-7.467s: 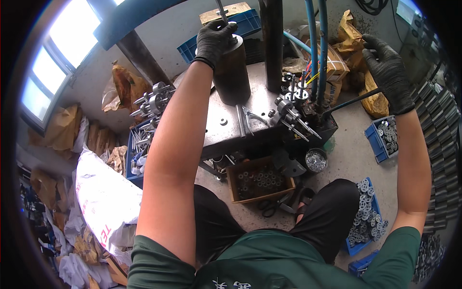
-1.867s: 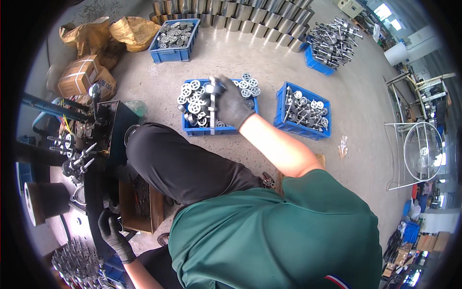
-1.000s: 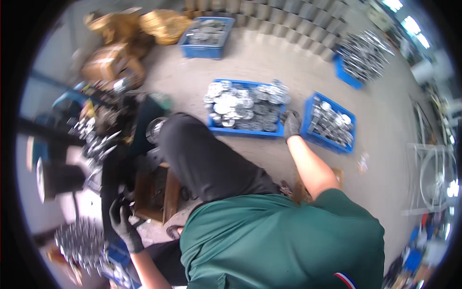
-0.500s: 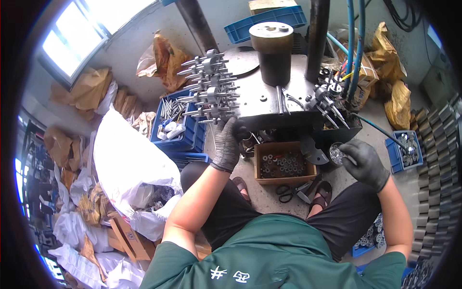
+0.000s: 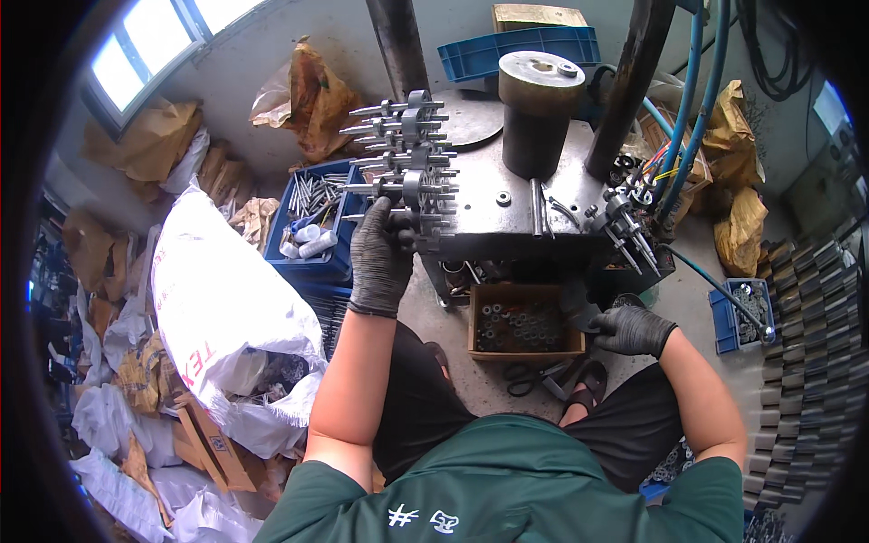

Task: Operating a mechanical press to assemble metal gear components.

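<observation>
My left hand (image 5: 380, 262), in a dark grey work glove, reaches to the left, near end of a row of metal shafts (image 5: 362, 189) with thick round collars. Its fingers are closed around the pointed end of one of the nearest shafts, partly hidden by the glove. My right hand (image 5: 634, 330), gloved too, is held low by the right end of a cardboard box (image 5: 527, 355) of small metal rings. Its fingers are pressed together; whatever they hold is hidden. A dark curved plate (image 5: 577, 306) is just beyond its fingertips.
The steel press table (image 5: 480, 213) carries a heavy cylinder (image 5: 534, 127), a short rod (image 5: 536, 208) and more collared shafts (image 5: 617, 217) at its right corner. Blue bins (image 5: 312, 269) and a white sack (image 5: 226, 308) stand left. Scissors (image 5: 520, 380) lie by my feet.
My left hand has moved left and up along the shafts, to their pointed ends. My right hand has come down and inward, away from the round tin of shiny parts, to the box's end.
</observation>
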Tool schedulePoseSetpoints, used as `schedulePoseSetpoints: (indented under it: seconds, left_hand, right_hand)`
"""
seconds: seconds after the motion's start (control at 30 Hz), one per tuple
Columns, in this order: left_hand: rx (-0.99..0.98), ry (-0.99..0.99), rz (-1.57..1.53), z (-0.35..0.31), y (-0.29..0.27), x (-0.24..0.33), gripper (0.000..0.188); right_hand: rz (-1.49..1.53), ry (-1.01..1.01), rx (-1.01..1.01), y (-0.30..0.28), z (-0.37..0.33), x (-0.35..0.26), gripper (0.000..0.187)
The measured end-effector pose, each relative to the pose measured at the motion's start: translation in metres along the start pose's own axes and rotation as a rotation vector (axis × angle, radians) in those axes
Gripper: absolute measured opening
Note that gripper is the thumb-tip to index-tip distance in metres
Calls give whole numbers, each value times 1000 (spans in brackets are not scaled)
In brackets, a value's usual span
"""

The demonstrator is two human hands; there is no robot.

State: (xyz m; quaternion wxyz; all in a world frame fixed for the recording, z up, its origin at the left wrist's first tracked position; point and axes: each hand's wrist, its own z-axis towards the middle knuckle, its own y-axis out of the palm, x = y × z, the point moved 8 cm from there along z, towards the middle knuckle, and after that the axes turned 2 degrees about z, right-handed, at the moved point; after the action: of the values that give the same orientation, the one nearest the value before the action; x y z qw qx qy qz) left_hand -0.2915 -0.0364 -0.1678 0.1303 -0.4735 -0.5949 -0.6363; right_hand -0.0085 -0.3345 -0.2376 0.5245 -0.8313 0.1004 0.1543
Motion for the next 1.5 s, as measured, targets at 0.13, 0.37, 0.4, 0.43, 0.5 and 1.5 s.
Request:
schedulePoseSetpoints:
  seconds: [0.13,0.37,0.4,0.43,0.5,1.5]
  left_hand:
    - [-261,-197,-337,2,17,3,23]
    - [-648,-264,-734,-4,53,6,23]
    - [-575,-173,-493,-2,54,4,18]
    - [-498,-81,-252,-4,58,6,13]
    - [-305,276,504,-20,68,11,15]
    - [-1130,554,1580,-105,134,-169,35]
  right_hand:
    - [0,33,29,-8,5,-6,39]
    - [42,63,59,2,6,8,39]
    - [43,61,80,3,5,14,38]
    - [36,67,79,7,4,18,38]
    - [65,74,136,7,1,21,37]
    - [-228,58,736,-170,214,-62,16]
